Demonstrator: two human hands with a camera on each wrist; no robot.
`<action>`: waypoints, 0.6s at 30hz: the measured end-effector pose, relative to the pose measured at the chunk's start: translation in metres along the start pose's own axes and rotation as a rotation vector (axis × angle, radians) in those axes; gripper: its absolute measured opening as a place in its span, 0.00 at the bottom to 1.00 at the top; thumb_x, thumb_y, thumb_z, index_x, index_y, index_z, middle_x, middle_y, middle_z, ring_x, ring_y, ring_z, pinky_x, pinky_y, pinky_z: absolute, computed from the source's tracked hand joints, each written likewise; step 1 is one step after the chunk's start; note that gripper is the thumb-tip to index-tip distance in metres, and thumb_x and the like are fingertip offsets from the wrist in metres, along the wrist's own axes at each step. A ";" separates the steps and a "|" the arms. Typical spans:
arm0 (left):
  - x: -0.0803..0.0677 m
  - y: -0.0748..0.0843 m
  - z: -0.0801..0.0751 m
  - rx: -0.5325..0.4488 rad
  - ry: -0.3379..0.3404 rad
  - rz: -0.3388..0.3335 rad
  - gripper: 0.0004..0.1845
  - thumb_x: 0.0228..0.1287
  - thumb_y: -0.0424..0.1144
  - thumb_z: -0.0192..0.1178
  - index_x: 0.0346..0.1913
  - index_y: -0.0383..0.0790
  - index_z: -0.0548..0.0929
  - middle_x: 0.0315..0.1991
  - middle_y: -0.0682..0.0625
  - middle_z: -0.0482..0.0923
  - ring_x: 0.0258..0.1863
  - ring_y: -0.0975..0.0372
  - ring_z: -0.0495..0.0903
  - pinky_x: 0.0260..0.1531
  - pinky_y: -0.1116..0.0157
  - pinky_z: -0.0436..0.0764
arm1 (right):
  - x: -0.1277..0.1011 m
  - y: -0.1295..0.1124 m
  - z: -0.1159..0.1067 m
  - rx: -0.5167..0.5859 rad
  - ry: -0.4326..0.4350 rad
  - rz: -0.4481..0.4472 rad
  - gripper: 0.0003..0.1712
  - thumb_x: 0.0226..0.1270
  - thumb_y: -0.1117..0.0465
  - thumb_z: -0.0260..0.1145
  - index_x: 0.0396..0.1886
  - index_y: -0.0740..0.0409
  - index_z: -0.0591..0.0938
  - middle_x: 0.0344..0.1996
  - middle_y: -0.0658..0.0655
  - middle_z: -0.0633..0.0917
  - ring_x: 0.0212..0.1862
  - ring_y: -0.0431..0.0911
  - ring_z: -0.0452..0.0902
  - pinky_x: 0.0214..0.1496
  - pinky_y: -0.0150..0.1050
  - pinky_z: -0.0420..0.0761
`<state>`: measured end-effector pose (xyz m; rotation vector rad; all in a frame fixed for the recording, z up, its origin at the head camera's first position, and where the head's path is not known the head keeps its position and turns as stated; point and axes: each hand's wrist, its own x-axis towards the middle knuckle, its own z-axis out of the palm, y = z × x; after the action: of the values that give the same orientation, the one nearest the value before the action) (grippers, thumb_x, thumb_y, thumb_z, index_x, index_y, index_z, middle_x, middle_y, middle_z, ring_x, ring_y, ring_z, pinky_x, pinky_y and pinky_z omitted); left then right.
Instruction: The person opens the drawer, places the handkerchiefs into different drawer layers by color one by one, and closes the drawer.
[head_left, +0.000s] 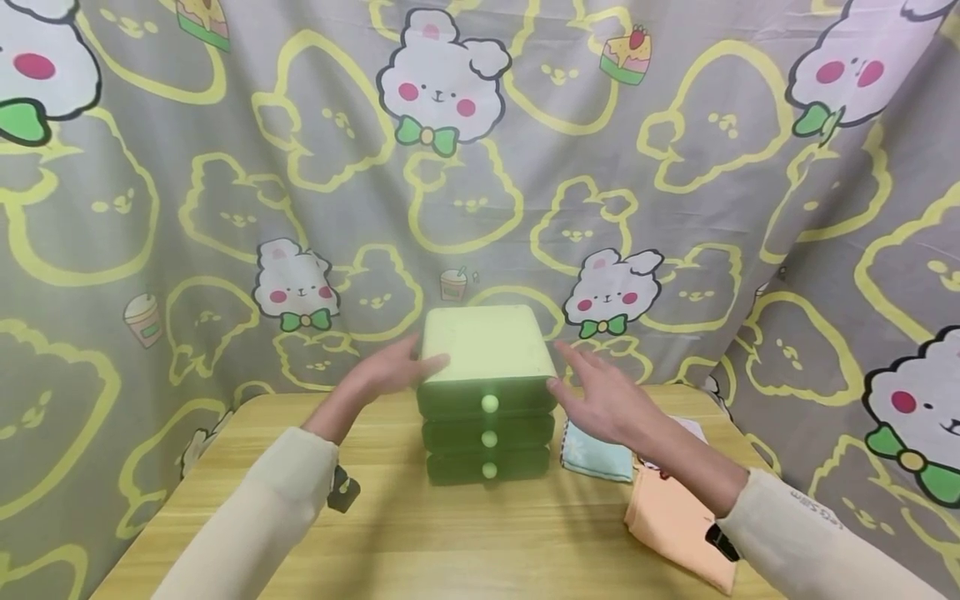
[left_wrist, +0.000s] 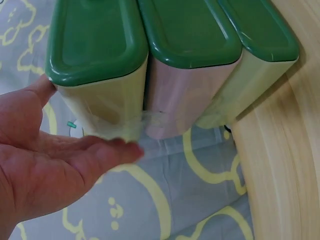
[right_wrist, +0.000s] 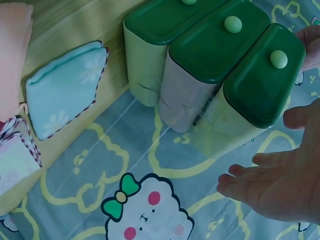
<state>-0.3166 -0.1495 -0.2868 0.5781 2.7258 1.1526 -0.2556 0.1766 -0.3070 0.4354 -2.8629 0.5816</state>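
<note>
Three stacked drawers [head_left: 487,421] stand upright on the surface [head_left: 450,542], between left hand [head_left: 388,367] and right hand [head_left: 609,398]. Both have fingers extended, holding nothing; the left is nearer, thumb at the top's edge, the right just beside, apparently apart.

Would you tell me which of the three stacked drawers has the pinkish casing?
The middle drawer: its casing looks pinkish, whereas the top drawer and bottom drawer have yellowish casings.

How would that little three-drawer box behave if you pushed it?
The three-drawer box probably stays rigid, as its walls look moulded. Its glossy green fronts may feel slippery. Being flat-sided and boxy, it seems likelier to slide across the table than roll.
</note>
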 end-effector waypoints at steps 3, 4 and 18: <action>0.001 0.000 -0.001 0.009 -0.027 -0.061 0.38 0.75 0.59 0.54 0.79 0.44 0.60 0.71 0.37 0.70 0.67 0.43 0.73 0.66 0.43 0.72 | -0.001 -0.002 -0.001 -0.015 -0.022 0.005 0.40 0.78 0.37 0.49 0.82 0.48 0.57 0.75 0.66 0.67 0.73 0.68 0.64 0.68 0.69 0.67; 0.001 -0.001 -0.001 0.016 -0.033 -0.075 0.38 0.75 0.60 0.54 0.78 0.44 0.62 0.71 0.38 0.71 0.67 0.43 0.74 0.66 0.43 0.72 | -0.002 -0.003 -0.001 -0.018 -0.035 0.014 0.41 0.78 0.36 0.49 0.82 0.48 0.57 0.75 0.65 0.68 0.73 0.69 0.64 0.69 0.69 0.67; 0.004 -0.001 -0.002 -0.009 -0.038 -0.128 0.36 0.73 0.60 0.57 0.73 0.39 0.70 0.61 0.41 0.81 0.58 0.52 0.81 0.61 0.52 0.79 | -0.004 -0.020 -0.001 -0.094 -0.119 0.002 0.29 0.76 0.40 0.54 0.40 0.62 0.84 0.34 0.59 0.87 0.41 0.56 0.84 0.46 0.53 0.82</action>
<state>-0.3215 -0.1501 -0.2862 0.4128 2.6799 1.1109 -0.2455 0.1606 -0.3004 0.4666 -2.9891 0.4332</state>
